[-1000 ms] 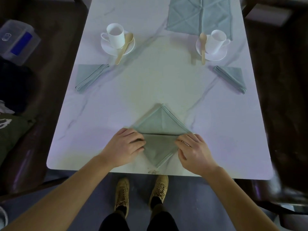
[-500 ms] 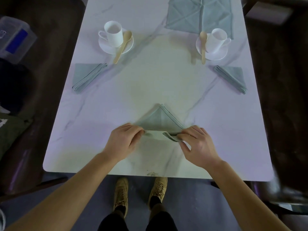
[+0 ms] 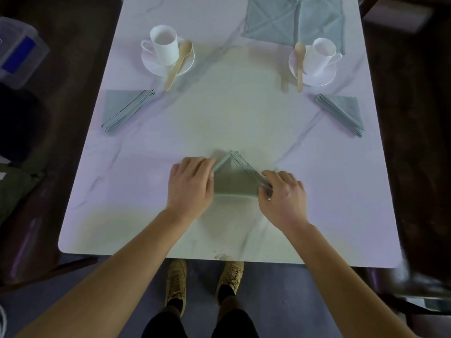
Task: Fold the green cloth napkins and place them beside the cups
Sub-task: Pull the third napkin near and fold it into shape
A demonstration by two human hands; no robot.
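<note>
Table (image 3: 219, 118) of white stone with grey streaks, long, stretching away from the body. Dark floor (image 3: 427, 118) on both sides. Tan shoes (image 3: 175, 284) below the near edge. Clear box (image 3: 19, 52) with a blue patch, far left on the floor. At the far end, flat green cloths (image 3: 292, 20). Nearer, white left cup (image 3: 164, 45) and white right cup (image 3: 319, 54), each on a saucer (image 3: 156, 67) with a wooden spoon (image 3: 178, 64). Near the left cup, left folded napkin (image 3: 124, 109); near the right cup, right folded napkin (image 3: 341, 114).

In the middle, close to the near edge, green napkin (image 3: 234, 179) folded into a triangle. Tip pointing away. Long side nearest the body, running left to right. Over its left corner, left hand (image 3: 190, 186), fingers bent down on the cloth; pinching or only pressing, cannot tell. At its right corner, right hand (image 3: 283, 198), pinching the cloth between thumb and fingers.
</note>
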